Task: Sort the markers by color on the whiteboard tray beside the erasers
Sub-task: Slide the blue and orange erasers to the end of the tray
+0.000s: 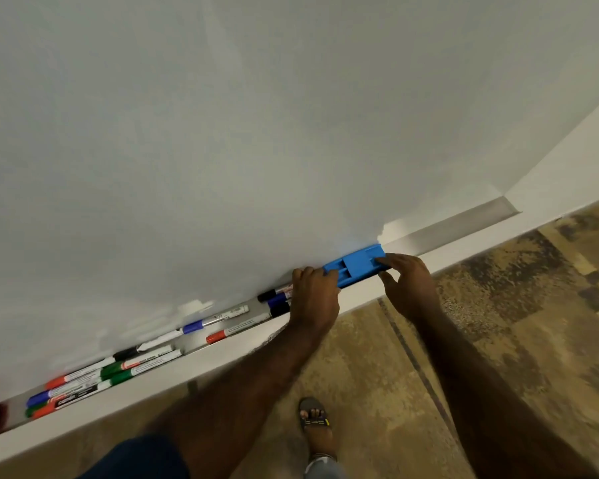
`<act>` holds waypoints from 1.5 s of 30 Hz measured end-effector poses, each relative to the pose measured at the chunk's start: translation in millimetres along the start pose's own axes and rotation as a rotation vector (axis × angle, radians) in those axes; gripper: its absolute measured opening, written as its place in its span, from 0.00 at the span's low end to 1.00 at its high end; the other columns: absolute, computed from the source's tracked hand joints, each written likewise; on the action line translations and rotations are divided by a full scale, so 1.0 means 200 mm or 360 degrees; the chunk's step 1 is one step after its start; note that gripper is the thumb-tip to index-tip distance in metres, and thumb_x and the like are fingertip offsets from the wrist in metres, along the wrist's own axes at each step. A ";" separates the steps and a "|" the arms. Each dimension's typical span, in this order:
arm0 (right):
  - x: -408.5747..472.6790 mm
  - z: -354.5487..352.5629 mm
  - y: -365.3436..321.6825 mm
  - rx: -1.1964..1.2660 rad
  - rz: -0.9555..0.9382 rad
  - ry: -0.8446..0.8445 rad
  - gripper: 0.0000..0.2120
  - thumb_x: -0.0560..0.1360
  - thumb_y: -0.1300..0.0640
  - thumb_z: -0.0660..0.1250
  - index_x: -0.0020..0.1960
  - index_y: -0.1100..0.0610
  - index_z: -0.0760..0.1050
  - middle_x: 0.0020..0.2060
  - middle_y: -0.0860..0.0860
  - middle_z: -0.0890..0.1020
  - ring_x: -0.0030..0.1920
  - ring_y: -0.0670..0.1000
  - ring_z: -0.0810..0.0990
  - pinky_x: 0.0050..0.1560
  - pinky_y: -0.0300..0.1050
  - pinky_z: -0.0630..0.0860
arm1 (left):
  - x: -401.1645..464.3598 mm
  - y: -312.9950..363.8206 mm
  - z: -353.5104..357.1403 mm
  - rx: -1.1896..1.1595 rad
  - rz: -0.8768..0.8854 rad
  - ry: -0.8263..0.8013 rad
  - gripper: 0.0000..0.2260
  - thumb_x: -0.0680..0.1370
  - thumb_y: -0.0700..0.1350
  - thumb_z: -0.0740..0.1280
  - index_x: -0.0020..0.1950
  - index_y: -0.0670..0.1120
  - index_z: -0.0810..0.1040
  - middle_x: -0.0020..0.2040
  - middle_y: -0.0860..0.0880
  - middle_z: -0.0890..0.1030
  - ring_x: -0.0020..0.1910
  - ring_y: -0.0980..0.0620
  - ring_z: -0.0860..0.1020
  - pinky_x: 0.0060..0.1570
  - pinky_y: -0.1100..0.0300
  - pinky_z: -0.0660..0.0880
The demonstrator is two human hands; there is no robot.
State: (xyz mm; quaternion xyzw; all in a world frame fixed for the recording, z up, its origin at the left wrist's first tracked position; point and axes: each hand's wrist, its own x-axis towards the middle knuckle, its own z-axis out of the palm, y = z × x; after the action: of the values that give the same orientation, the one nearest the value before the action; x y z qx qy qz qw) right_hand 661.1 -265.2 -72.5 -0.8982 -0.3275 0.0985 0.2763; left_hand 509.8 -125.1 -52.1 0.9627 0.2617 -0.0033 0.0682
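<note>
Head view looks down on a long whiteboard tray under the whiteboard, and both hands are on the blue eraser sitting in it. Left hand grips the eraser's left end, fingers curled over the top; right hand pinches its right end, thumb on the near side. Just left of the left hand, black and blue markers crowd together. Further left lie a blue-capped marker and a red-capped marker, then two green markers, then a mixed cluster of red, blue and green near the tray's left end. Below, a sandalled foot stands on the patterned floor.
</note>
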 end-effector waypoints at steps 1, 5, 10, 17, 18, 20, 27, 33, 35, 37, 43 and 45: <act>0.00 0.00 0.00 0.0008 0.0000 0.0012 0.15 0.76 0.58 0.72 0.62 0.50 0.81 0.61 0.50 0.83 0.63 0.51 0.76 0.64 0.41 0.65 | 0.00 0.00 0.00 -0.0012 -0.0006 0.0007 0.12 0.79 0.52 0.69 0.60 0.49 0.80 0.49 0.48 0.84 0.49 0.45 0.80 0.51 0.50 0.69; 0.01 0.00 -0.02 0.0015 0.0012 0.0040 0.13 0.77 0.59 0.72 0.61 0.51 0.82 0.60 0.49 0.84 0.62 0.51 0.77 0.64 0.43 0.67 | 0.01 -0.02 0.01 -0.0091 -0.0012 0.0064 0.11 0.78 0.52 0.70 0.58 0.49 0.81 0.48 0.49 0.85 0.49 0.46 0.80 0.51 0.50 0.71; 0.00 -0.04 -0.03 0.0033 -0.0007 0.0065 0.11 0.77 0.59 0.71 0.59 0.49 0.82 0.59 0.48 0.84 0.61 0.51 0.78 0.61 0.47 0.72 | 0.00 -0.05 0.02 -0.0218 0.0060 0.0160 0.12 0.79 0.51 0.70 0.59 0.47 0.81 0.49 0.48 0.84 0.50 0.47 0.80 0.53 0.50 0.74; -0.02 -0.22 -0.14 0.0027 -0.0080 0.0075 0.10 0.77 0.59 0.72 0.57 0.51 0.82 0.60 0.50 0.83 0.56 0.48 0.80 0.59 0.48 0.78 | -0.05 -0.09 -0.09 -0.0613 0.0122 0.0358 0.14 0.79 0.48 0.71 0.61 0.43 0.81 0.52 0.46 0.84 0.53 0.45 0.79 0.56 0.49 0.77; -0.02 -0.24 -0.17 0.0029 -0.0100 0.0065 0.10 0.77 0.59 0.72 0.57 0.51 0.82 0.59 0.50 0.83 0.55 0.46 0.79 0.57 0.46 0.78 | -0.07 -0.11 -0.10 -0.0686 0.0091 0.0363 0.14 0.79 0.48 0.71 0.62 0.44 0.81 0.53 0.46 0.83 0.54 0.46 0.78 0.57 0.50 0.77; -0.04 -0.26 -0.22 0.0012 -0.0146 0.0032 0.10 0.76 0.57 0.73 0.57 0.50 0.82 0.58 0.49 0.82 0.53 0.45 0.79 0.55 0.45 0.79 | -0.11 -0.15 -0.13 -0.0803 0.0035 0.0382 0.15 0.78 0.48 0.71 0.62 0.44 0.81 0.54 0.46 0.82 0.56 0.47 0.77 0.58 0.51 0.76; -0.20 -0.16 -0.57 -0.0072 -0.0246 -0.0096 0.10 0.74 0.54 0.75 0.55 0.49 0.83 0.51 0.46 0.79 0.48 0.47 0.80 0.51 0.50 0.83 | -0.39 -0.49 -0.25 -0.0990 -0.0066 0.0433 0.16 0.79 0.46 0.72 0.65 0.44 0.80 0.59 0.46 0.80 0.61 0.50 0.76 0.62 0.56 0.76; -0.40 0.05 -1.01 0.0054 -0.0386 -0.0128 0.10 0.72 0.55 0.77 0.53 0.50 0.84 0.46 0.44 0.79 0.46 0.46 0.81 0.45 0.49 0.84 | -0.74 -0.93 -0.34 -0.1138 -0.0322 0.0402 0.17 0.79 0.50 0.72 0.66 0.49 0.80 0.61 0.52 0.77 0.59 0.59 0.74 0.61 0.71 0.70; -0.49 0.15 -1.20 0.0072 -0.0444 -0.0176 0.10 0.71 0.55 0.78 0.52 0.51 0.84 0.45 0.44 0.79 0.44 0.45 0.82 0.44 0.48 0.84 | -0.89 -1.09 -0.38 -0.1196 -0.0465 0.0426 0.17 0.78 0.52 0.72 0.66 0.51 0.79 0.61 0.56 0.77 0.56 0.62 0.73 0.56 0.78 0.68; -0.58 0.24 -1.37 0.0098 -0.0498 -0.0227 0.11 0.70 0.56 0.79 0.52 0.52 0.85 0.44 0.44 0.80 0.42 0.43 0.81 0.42 0.47 0.84 | -1.03 -1.23 -0.42 -0.1246 -0.0564 0.0483 0.18 0.77 0.54 0.72 0.66 0.52 0.79 0.61 0.57 0.78 0.56 0.62 0.74 0.55 0.76 0.71; -0.86 0.61 -1.87 0.0219 -0.0642 -0.0377 0.11 0.70 0.55 0.79 0.50 0.48 0.85 0.44 0.41 0.79 0.45 0.42 0.81 0.44 0.43 0.82 | -1.46 -1.72 -0.52 -0.1268 -0.0841 0.0670 0.15 0.77 0.55 0.72 0.62 0.54 0.79 0.57 0.60 0.77 0.55 0.67 0.75 0.51 0.78 0.72; -0.94 0.74 -2.02 0.0251 -0.0690 -0.0411 0.10 0.70 0.55 0.79 0.50 0.47 0.85 0.44 0.41 0.80 0.45 0.42 0.81 0.43 0.40 0.81 | -1.60 -1.86 -0.54 -0.1301 -0.0922 0.0757 0.13 0.77 0.53 0.73 0.61 0.53 0.80 0.56 0.60 0.78 0.55 0.64 0.77 0.51 0.72 0.77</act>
State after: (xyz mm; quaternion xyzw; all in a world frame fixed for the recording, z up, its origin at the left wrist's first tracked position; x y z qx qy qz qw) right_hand 248.0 -67.5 30.2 -0.7627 -0.5361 0.1762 0.3159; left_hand 42.3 46.4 19.2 0.7207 0.5040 0.2975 0.3716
